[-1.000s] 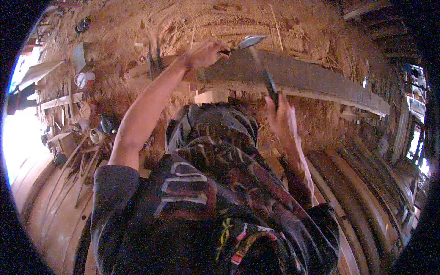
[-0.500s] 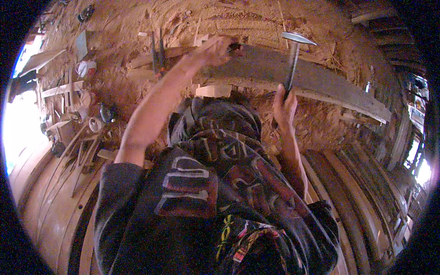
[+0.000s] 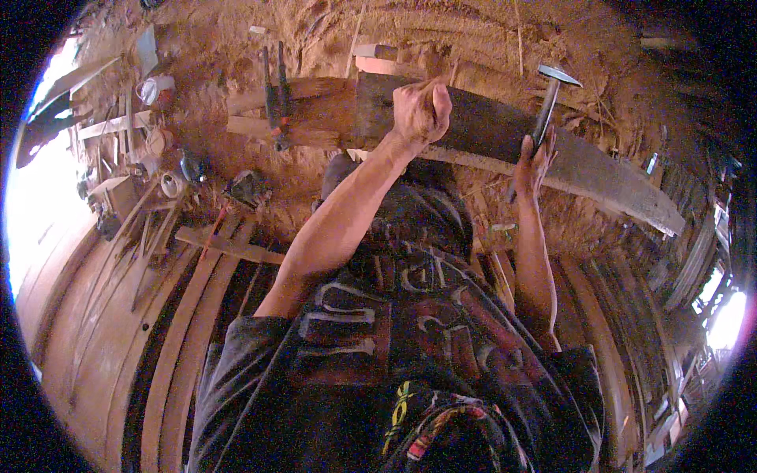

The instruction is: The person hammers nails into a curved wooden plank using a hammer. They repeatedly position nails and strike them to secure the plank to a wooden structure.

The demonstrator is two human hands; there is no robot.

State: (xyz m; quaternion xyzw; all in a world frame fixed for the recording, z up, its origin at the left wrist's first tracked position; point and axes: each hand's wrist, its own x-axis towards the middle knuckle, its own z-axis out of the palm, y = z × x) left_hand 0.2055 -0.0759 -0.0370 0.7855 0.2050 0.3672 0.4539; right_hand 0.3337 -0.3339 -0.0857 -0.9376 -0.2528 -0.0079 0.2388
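A long dark plank [image 3: 489,118] lies across in front of me, its right part bending away with the lens. Over its left half my left hand [image 3: 422,113] is closed in a fist; what the fingers hold, if anything, is hidden. My right hand [image 3: 536,164] grips the handle of a hammer [image 3: 546,110] over the plank. The hammer's metal head is raised at the far end, away from my body. A pale wood block [image 3: 386,65] shows at the plank's far left edge.
Long dark-handled pincers [image 3: 276,98] with red near the joint lie left of the plank, on lighter boards [image 3: 315,98]. Farther left are a white bucket [image 3: 154,89] and wood scraps. Long boards [image 3: 169,355] stretch along both sides of me; sawdust covers the ground ahead.
My left hand has moved right and nearer, from the plank's far left edge to over its face. The right hand and hammer have shifted right. The view has moved slightly too.
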